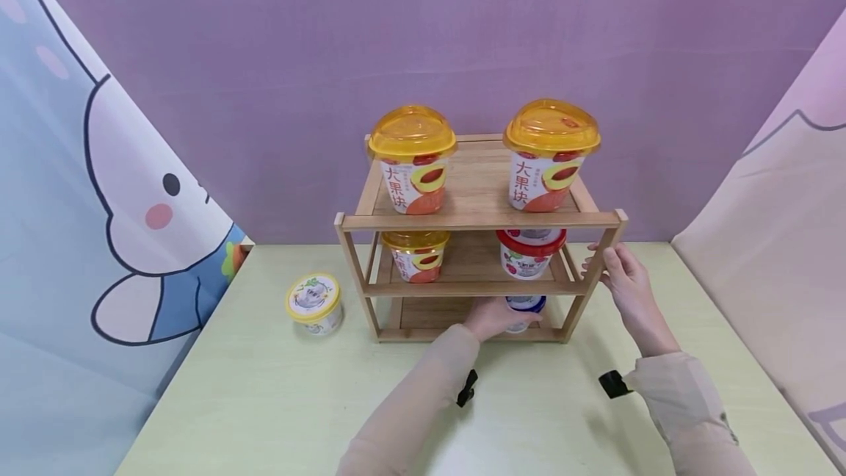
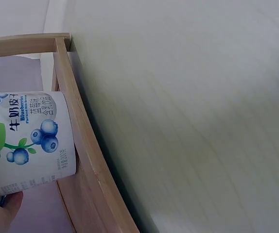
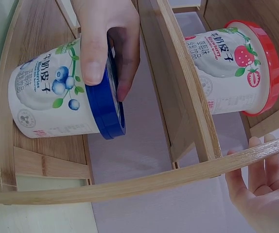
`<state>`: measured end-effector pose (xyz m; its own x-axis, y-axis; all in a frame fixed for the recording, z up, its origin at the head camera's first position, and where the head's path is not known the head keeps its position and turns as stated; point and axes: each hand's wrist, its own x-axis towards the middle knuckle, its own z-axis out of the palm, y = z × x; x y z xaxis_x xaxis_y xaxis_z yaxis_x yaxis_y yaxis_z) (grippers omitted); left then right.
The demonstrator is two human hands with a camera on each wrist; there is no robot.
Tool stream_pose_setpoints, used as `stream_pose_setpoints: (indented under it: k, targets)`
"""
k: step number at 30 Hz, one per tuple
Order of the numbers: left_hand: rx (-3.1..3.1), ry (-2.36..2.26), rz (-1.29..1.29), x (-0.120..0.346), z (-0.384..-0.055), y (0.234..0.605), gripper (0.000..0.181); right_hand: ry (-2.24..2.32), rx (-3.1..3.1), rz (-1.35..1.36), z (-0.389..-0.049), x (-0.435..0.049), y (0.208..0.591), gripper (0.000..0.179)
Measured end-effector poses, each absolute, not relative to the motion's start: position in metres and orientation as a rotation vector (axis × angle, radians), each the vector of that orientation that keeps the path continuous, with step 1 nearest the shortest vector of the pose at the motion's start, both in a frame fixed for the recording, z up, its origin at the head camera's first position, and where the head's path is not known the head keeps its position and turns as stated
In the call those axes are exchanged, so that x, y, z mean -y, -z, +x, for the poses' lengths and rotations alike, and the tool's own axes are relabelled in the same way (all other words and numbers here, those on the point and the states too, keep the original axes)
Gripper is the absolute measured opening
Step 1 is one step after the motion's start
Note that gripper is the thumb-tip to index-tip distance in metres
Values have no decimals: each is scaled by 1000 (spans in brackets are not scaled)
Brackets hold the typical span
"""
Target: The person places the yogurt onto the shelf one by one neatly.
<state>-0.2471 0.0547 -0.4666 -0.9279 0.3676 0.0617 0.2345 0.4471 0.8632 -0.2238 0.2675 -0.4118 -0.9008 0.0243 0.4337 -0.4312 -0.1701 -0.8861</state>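
Observation:
My left hand reaches into the bottom shelf of a three-tier wooden rack and grips a blueberry milk tub with a blue lid. In the right wrist view the thumb lies over the front of the lid, with fingers behind it. The tub stands upright at the shelf's right side, its base close to the boards, as the left wrist view also shows. My right hand holds the rack's right side post, fingers round behind it. Just above, on the middle shelf, sits a red-lidded strawberry tub.
Two peach cups with domed orange lids stand on the top shelf. Another orange-lidded cup is at the middle shelf's left. A yellow-lidded tub stands on the pale table, left of the rack. A purple cloth hangs behind.

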Motion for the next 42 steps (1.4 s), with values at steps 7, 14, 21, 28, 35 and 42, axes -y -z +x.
stream_pose_setpoints:
  k: [7, 14, 21, 28, 35, 42]
  targets:
    - [-2522, -1476, 502, -54, -249, 464, 84, -2230, 1708, 545, -277, -318, 485, 29]
    - [-2508, -1480, 485, -55, -251, 465, 84, -2058, 1859, 367, -322, -349, 548, 36]
    - [-2548, -1447, 514, -56, -253, 470, 87, -2158, 1754, 455, -299, -331, 519, 32]
    - [-2557, -1441, 536, -57, -251, 470, 84, -2116, 1809, 453, -222, -265, 411, 25]
    - [-2557, -1424, 512, -57, -251, 469, 86, -2105, 1835, 353, -200, -243, 378, 20]
    - [-2561, -1428, 550, -55, -251, 471, 84, -2115, 1818, 431, -215, -257, 399, 32]
